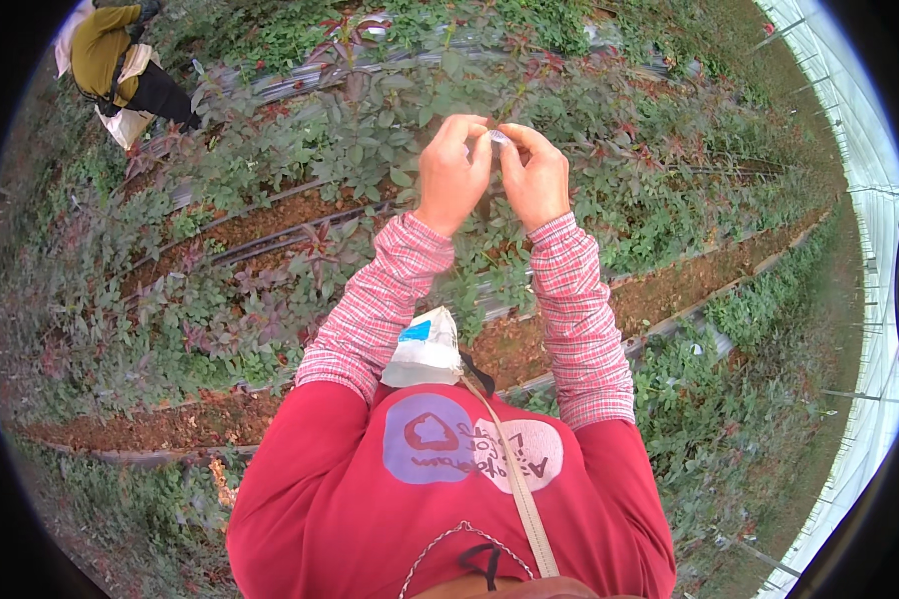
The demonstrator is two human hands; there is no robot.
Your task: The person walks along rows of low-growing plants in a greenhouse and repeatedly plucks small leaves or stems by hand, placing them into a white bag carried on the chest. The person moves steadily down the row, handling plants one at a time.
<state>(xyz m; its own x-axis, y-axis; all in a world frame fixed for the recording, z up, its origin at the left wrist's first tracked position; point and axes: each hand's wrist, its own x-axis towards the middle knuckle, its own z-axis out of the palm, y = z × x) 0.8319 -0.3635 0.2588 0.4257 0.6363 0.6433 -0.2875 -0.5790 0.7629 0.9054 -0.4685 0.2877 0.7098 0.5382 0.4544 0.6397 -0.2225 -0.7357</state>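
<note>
Both hands are raised among the leafy plants (355, 150) in front of me. My left hand (451, 170) and my right hand (536, 175) meet with fingertips closed around a small pale, shiny strip (498, 137), perhaps plastic, beside a plant stem. The exact grip is partly hidden by my fingers. A white bag (422, 354) with a blue patch hangs at my front on a beige strap (514, 469), below my hands.
Another person (115, 60) in an olive top bends over plants at upper left, carrying a white bag (122, 125). Planted rows run across soil paths (669, 290) with dark hoses (270, 250) and plastic sheeting. A translucent greenhouse wall (874, 280) curves along the right.
</note>
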